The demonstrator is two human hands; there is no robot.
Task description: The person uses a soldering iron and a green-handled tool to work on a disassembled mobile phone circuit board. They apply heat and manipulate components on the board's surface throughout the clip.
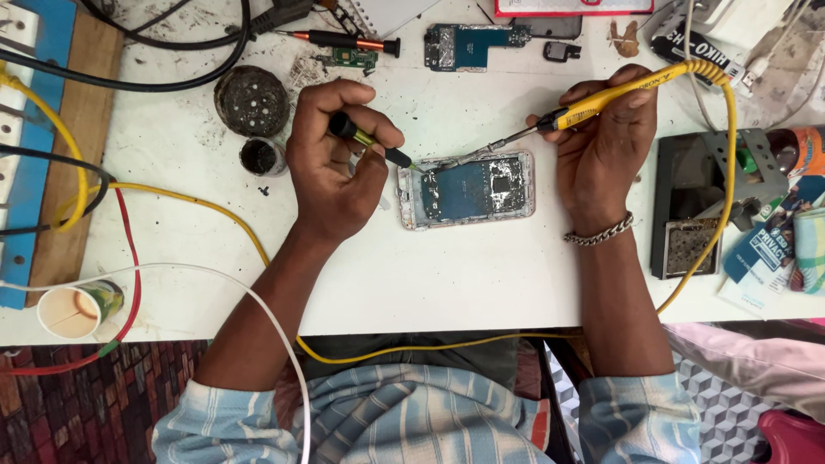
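An opened phone (468, 189) lies flat in the middle of the white table (447, 283), its blue circuit board exposed. My left hand (331, 163) grips a small dark tool (369, 142) with a green band, its tip touching the phone's upper left corner. My right hand (606, 142) holds a yellow soldering iron (601, 99), with its metal tip pointing left over the phone's top edge. A metal bracelet sits on my right wrist.
Two round dark tins (252, 100) stand left of my left hand. A loose blue circuit board (471, 45) and a screwdriver (348, 40) lie at the back. A soldering stand (700, 206) sits at right, a paper cup (73, 311) at front left, and cables (103, 185) cross the left side.
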